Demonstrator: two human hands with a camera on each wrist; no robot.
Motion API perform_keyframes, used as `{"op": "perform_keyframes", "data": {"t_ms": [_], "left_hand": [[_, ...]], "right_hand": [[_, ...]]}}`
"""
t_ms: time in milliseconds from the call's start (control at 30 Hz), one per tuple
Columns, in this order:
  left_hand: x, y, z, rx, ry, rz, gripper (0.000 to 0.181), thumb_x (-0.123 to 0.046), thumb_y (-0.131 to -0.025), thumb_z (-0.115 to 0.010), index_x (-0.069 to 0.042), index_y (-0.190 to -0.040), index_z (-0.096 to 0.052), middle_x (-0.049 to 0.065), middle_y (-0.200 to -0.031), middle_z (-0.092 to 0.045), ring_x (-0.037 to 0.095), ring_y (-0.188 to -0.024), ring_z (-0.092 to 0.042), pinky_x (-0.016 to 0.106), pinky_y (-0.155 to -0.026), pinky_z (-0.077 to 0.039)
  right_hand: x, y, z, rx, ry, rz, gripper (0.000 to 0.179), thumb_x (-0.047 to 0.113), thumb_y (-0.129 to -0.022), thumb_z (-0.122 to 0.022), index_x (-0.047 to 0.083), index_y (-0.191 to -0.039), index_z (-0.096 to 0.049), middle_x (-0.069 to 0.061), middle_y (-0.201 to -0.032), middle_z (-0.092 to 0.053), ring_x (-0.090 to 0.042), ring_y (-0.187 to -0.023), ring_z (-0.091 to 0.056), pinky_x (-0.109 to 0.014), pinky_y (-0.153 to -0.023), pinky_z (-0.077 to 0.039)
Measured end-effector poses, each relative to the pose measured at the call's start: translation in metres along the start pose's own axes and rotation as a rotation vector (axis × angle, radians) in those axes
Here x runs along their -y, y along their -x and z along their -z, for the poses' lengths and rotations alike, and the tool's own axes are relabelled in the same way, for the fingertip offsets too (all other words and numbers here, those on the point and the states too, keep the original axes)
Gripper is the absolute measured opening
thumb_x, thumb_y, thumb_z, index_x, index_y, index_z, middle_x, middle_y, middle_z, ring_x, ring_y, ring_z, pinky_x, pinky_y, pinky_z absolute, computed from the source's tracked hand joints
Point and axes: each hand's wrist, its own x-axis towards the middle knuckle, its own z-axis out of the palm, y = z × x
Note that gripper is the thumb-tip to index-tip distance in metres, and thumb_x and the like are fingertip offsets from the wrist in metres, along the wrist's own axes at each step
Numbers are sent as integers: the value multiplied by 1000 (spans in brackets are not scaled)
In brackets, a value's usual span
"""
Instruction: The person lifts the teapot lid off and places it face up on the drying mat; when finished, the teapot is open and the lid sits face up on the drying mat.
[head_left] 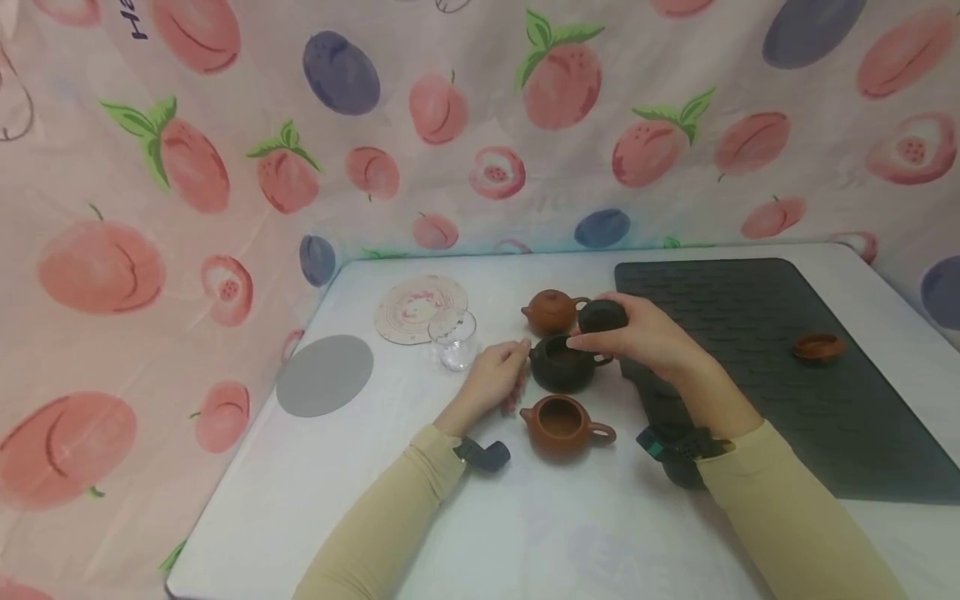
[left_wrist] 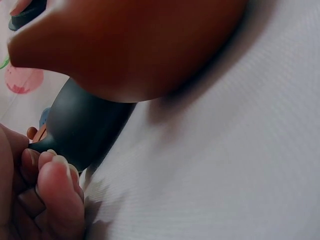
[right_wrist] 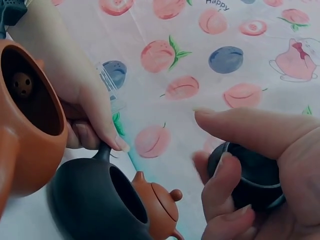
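My left hand (head_left: 497,375) pinches the spout of a black teapot (head_left: 562,379) between thumb and fingers. This teapot has no lid on, so its round opening shows. Over its handle side, my right hand (head_left: 648,333) holds a small black lid (right_wrist: 250,175) in curled fingers, its hollow side partly visible in the right wrist view. Nearer to me stands a brown teapot (head_left: 558,437), also uncovered, with strainer holes (right_wrist: 22,85) inside at the spout. Behind the black teapot is another brown teapot (head_left: 551,312), its lid on. All the spouts point left.
A dark grey mat (head_left: 750,417) covers the right side of the table, with a small brown lid (head_left: 817,347) on it. To the left are a clear glass cup (head_left: 453,342), a round patterned mat (head_left: 405,312) and a grey oval mat (head_left: 324,377). Fruit-printed cloth (head_left: 450,183) hangs behind.
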Motion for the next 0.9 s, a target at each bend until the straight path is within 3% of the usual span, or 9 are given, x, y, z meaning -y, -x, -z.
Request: {"op": "perform_keyframes", "data": {"t_ms": [167,500,700,900], "left_hand": [[0,0,0,1,-4,1,53,-47,-109,-44,-8,-76,-56,8,-56,-54,19,-39,-52,33,-38,-48],[-1,0,1,0,-13,-3,54,-50,-109,-43,-8,-77,-57,8,-57,-55,19,-40,-53,32,-38,-48],[0,-1,1,4,-14,-11,55,-50,-109,-43,-8,-77,-57,7,-57,-55,19,-39,-53,32,-38,-48],[2,-1,1,-7,-23,-7,56,-52,-108,-44,-8,-76,-56,7,-56,-54,19,-39,-53,33,-38,-49]], "right_hand": [[0,1,1,-39,13,1,67,44,-83,-86,10,-132,-55,-14,-98,-66,-38,-84,-65,-42,-61,-53],[-4,-2,5,-124,94,103,52,26,-88,-83,9,-124,-51,-19,-102,-63,-31,-75,-69,-43,-68,-57],[-4,-1,6,-171,182,114,55,33,-87,-84,12,-125,-49,-14,-96,-66,-26,-73,-68,-37,-65,-53],[-5,0,8,-180,244,115,58,41,-86,-84,16,-128,-53,-11,-98,-70,-27,-86,-68,-41,-73,-52]]}}
